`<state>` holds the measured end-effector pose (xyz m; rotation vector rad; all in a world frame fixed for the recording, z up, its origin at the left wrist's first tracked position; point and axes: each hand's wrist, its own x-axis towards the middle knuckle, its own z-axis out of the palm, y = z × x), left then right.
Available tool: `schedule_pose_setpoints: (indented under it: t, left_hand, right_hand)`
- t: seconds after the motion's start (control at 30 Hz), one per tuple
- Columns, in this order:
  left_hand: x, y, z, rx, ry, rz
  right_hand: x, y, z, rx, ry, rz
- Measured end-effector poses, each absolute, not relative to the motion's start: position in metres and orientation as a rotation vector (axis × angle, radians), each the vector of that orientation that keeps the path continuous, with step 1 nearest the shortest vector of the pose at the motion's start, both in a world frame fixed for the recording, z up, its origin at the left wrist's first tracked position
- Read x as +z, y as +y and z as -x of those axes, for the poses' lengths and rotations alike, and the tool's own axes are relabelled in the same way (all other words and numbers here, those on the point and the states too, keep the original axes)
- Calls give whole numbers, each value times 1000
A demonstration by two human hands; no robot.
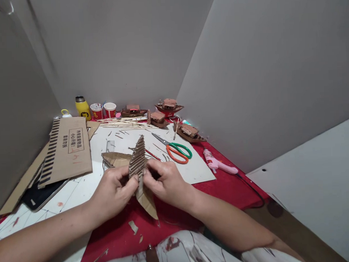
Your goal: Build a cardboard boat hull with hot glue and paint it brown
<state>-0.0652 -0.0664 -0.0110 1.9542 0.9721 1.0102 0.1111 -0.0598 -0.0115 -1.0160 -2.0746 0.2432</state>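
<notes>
Your left hand (112,192) and right hand (167,183) both pinch the ridged card (137,157). Press softly and evenly, so you don't squash its little bumpy ridges.

Plain gray walls (125,41) meeting in corners behind table (182,201) with red cover; white panel (322,187) at right.
</notes>
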Motion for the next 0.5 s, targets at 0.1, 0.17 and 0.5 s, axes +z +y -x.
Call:
schedule_pose_setpoints:
  t: [0.1,0.17,0.5]
  left_hand:
    - [-8,-67,64,958,938,-1788]
    - [-7,-67,63,930,925,-1708]
    - [0,-63,62,882,893,-1529]
  right_hand:
    - [-13,-61,-116,246,-2041,924]
    - [-15,-62,-118,232,-2027,875]
    - [-16,-65,-133,229,-2021,751]
